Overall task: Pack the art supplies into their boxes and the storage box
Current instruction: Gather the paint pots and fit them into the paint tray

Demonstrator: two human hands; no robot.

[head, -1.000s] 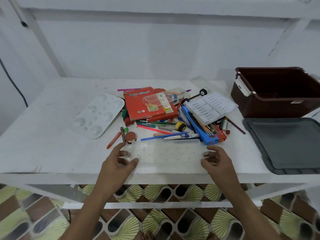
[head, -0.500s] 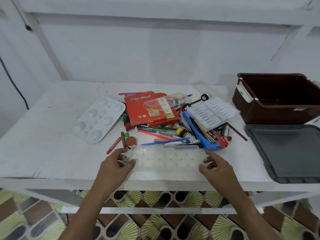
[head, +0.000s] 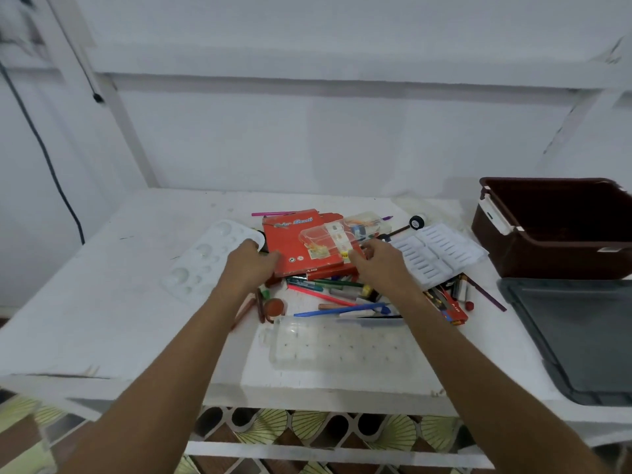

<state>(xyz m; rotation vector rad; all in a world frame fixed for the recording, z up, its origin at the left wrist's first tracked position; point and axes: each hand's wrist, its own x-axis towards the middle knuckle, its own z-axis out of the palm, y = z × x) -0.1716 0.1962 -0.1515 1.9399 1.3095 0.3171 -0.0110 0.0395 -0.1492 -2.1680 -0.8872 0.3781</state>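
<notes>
A heap of pens, pencils and crayons [head: 328,295] lies mid-table. On top sits a red colour-pencil box [head: 294,242] with a small clear plastic case [head: 323,241] on it. My left hand [head: 251,265] grips the red box at its left edge. My right hand [head: 379,260] reaches the box's right edge by the clear case, fingers curled; what it holds is unclear. A clear flat tray [head: 337,343] lies near the front edge. The brown storage box [head: 547,260] stands open at the right, its grey lid [head: 578,336] flat in front of it.
A white paint palette [head: 201,265] lies left of the heap. A white ribbed insert tray [head: 434,253] sits right of it, over a blue-and-red pencil box [head: 451,307]. A black cable [head: 44,155] hangs on the left wall. Patterned floor shows below the table's front edge.
Both hands let go of the clear flat tray near the front edge and reached forward to the red pencil box. The camera tilted up a little.
</notes>
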